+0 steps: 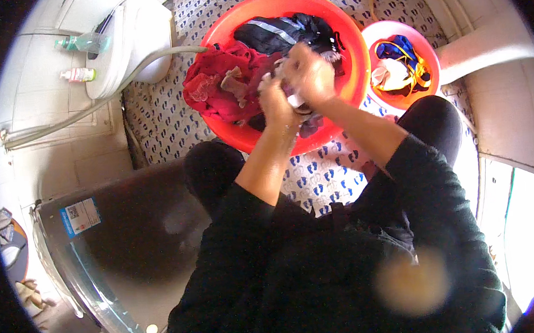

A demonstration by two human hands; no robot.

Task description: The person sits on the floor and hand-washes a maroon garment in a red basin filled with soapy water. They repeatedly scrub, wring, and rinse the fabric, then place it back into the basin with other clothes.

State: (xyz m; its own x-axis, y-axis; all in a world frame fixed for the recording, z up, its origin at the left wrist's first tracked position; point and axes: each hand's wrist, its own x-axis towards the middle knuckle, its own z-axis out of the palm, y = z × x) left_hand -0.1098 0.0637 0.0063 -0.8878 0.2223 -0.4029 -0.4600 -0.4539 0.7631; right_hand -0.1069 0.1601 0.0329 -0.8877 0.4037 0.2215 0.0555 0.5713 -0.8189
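Over the large red-orange plastic basin (360, 90), my left hand (275, 100) and my right hand (310, 73) grip a bunched, wet-looking purplish-grey cloth (311, 120) between them. The right hand is blurred by motion, and the fingers cover much of the cloth. Left of the hands, a heap of red fabric (211, 98) rests against the basin's side and partly over its rim. On that heap lies a small beige cloth piece (233, 84). Beyond my hands is a black garment with pale stripes (257, 33). White suds cling around my hands.
A smaller pink-rimmed basin (435, 69) with blue, yellow and white fabric stands to the right. One grey hose (148, 59) runs from the left wall to the big basin. Bottles (84, 42) stand by a white lidded fixture (146, 35). A dark-panelled appliance (137, 231) is at left.
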